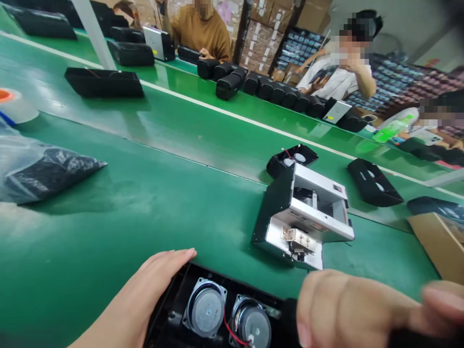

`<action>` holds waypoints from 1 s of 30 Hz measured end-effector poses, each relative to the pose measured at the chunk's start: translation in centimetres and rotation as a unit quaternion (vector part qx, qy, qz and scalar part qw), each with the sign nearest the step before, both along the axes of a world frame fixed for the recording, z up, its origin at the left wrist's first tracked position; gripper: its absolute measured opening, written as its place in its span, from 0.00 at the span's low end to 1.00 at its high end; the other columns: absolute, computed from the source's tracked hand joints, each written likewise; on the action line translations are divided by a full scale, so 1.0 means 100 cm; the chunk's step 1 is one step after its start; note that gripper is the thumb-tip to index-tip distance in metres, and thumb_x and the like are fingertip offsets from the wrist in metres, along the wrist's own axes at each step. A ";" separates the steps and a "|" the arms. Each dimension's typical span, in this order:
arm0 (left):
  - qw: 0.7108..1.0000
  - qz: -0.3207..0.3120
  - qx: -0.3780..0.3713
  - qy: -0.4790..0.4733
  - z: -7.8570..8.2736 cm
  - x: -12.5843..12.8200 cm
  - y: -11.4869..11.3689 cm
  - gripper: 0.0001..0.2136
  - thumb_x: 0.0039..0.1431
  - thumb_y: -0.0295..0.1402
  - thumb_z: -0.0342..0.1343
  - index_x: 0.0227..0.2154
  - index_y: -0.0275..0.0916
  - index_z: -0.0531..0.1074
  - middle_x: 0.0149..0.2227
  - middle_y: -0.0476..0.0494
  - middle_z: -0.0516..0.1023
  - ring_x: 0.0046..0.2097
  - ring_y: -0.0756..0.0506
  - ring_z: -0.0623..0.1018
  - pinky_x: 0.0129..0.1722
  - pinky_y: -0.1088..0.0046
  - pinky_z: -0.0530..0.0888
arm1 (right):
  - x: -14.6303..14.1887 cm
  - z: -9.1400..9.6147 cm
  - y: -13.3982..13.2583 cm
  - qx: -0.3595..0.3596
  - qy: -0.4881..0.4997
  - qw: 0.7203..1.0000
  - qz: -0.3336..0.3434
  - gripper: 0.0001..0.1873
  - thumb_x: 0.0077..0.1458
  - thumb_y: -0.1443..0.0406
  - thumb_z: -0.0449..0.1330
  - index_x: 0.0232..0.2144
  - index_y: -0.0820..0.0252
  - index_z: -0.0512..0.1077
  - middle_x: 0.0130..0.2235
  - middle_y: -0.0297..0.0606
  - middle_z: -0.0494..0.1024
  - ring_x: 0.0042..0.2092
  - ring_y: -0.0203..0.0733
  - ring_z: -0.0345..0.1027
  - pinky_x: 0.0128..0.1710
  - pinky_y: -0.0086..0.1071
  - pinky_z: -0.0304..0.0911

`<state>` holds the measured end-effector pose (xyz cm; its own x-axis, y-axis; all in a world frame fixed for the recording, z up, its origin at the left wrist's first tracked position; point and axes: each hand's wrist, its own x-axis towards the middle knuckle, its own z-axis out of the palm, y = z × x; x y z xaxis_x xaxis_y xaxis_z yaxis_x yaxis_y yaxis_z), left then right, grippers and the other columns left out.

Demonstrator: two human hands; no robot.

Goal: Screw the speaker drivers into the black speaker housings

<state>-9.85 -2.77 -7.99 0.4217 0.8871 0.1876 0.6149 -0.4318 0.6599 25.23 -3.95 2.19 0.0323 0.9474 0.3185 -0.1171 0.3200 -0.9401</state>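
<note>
A black speaker housing (174,316) lies at the bottom of the view, its inside turned up. Two round speaker drivers (207,311) sit in it, joined by a red wire (229,328). My left hand (145,290) holds the housing's left side, fingers along the far edge. At the lower right, my right hand (348,307) is closed around a black screwdriver-like tool (290,316), which points left over the housing; its tip is blurred. Beyond the hands stands a silver and black screw feeder (308,212). The housing's near part is cut off by the frame.
More black housings (375,182) stand on the green table (145,212) and along its far side. A clear bag of black parts (50,169) lies left, near a tape roll (18,106). A cardboard box (440,246) is at right. Several people sit opposite.
</note>
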 end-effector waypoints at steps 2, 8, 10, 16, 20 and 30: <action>1.000 -0.003 0.000 -0.016 0.002 0.000 -0.005 0.50 0.58 0.78 0.50 0.79 0.63 0.52 0.73 0.49 0.75 0.69 0.28 0.78 0.70 0.53 0.76 | -0.012 -0.005 0.010 -0.010 0.005 0.992 0.125 0.20 0.74 0.48 0.61 0.31 0.42 0.84 0.17 0.29 0.77 0.16 0.49 0.72 0.18 0.44 0.74; 0.997 -0.075 -0.019 -0.007 0.014 -0.008 -0.004 0.51 0.63 0.76 0.51 0.79 0.52 0.50 0.75 0.36 0.69 0.71 0.30 0.75 0.70 0.53 0.77 | -0.030 0.002 0.031 -0.019 0.013 0.979 0.203 0.27 0.82 0.56 0.48 0.45 0.47 0.88 0.29 0.36 0.89 0.27 0.50 0.84 0.27 0.45 0.82; 0.996 -0.084 -0.026 -0.004 0.016 -0.010 -0.002 0.51 0.64 0.76 0.51 0.80 0.52 0.48 0.74 0.36 0.69 0.71 0.30 0.75 0.70 0.52 0.77 | -0.031 0.004 0.031 -0.042 0.000 0.970 0.240 0.29 0.82 0.55 0.48 0.43 0.46 0.89 0.29 0.38 0.88 0.27 0.52 0.84 0.28 0.47 0.82; 0.995 -0.083 -0.051 -0.038 0.017 -0.006 -0.001 0.55 0.57 0.78 0.57 0.79 0.57 0.47 0.72 0.37 0.70 0.69 0.27 0.76 0.68 0.45 0.77 | -0.062 0.002 0.009 -0.031 0.058 0.998 0.006 0.12 0.75 0.55 0.58 0.52 0.38 0.81 0.24 0.31 0.82 0.20 0.43 0.71 0.24 0.40 0.74; 0.994 -0.091 -0.056 -0.039 0.017 -0.005 -0.001 0.54 0.58 0.77 0.56 0.79 0.58 0.46 0.72 0.38 0.70 0.69 0.27 0.75 0.67 0.45 0.78 | -0.076 0.003 0.013 -0.074 0.018 0.997 0.003 0.16 0.63 0.47 0.72 0.49 0.41 0.80 0.25 0.31 0.79 0.24 0.46 0.74 0.27 0.42 0.76; 0.995 -0.086 -0.035 -0.042 0.015 -0.004 0.001 0.53 0.60 0.78 0.53 0.79 0.59 0.45 0.72 0.39 0.71 0.68 0.28 0.76 0.67 0.47 0.78 | -0.078 -0.003 0.023 -0.063 0.015 0.998 0.022 0.29 0.58 0.37 0.71 0.50 0.45 0.80 0.27 0.33 0.80 0.28 0.49 0.77 0.28 0.43 0.77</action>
